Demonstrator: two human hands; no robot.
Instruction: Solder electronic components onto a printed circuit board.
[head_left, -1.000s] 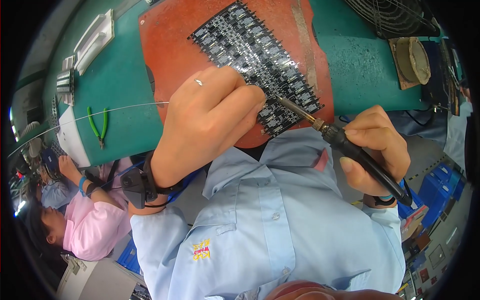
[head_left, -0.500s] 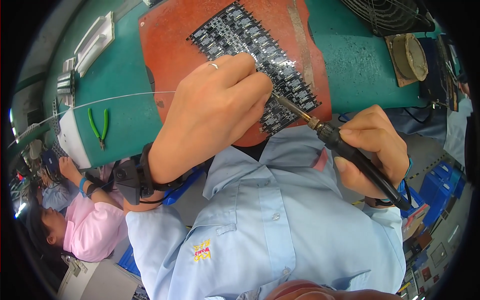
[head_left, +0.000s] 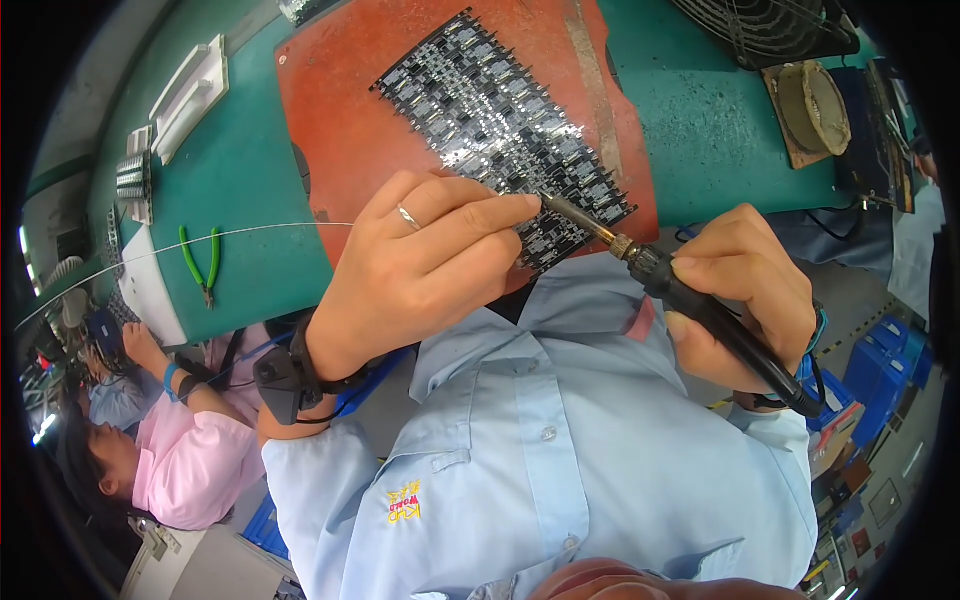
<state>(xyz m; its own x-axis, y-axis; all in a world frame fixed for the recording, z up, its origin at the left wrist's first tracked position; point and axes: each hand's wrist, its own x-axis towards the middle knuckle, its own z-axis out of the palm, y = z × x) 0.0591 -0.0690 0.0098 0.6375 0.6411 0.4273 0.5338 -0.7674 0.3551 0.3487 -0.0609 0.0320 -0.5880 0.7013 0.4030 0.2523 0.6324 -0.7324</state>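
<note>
A panel of black circuit boards (head_left: 490, 100) lies slanted on a red-orange mat (head_left: 340, 110). My left hand (head_left: 425, 250) is over the panel's near left edge, fingers closed and index finger pointing right. A thin solder wire (head_left: 270, 226) runs in from the left and passes into this hand; its tip is hidden. My right hand (head_left: 755, 285) grips a black soldering iron (head_left: 715, 312) like a pen. The iron's metal tip points up and left onto the panel, close to my left fingertips. Whether tip and wire touch cannot be made out.
Green-handled cutters (head_left: 214, 255) lie on the green table (head_left: 250, 180) at left. Beyond them are white plastic pieces (head_left: 190, 95). A round tub (head_left: 812, 110) and a fan (head_left: 765, 25) stand at the far right. Another person (head_left: 190, 450) sits at lower left.
My left hand has shifted down toward me and slightly left, its index finger stretching out, uncovering more of the panel. The wire has lowered with it. The soldering iron stays almost in place.
</note>
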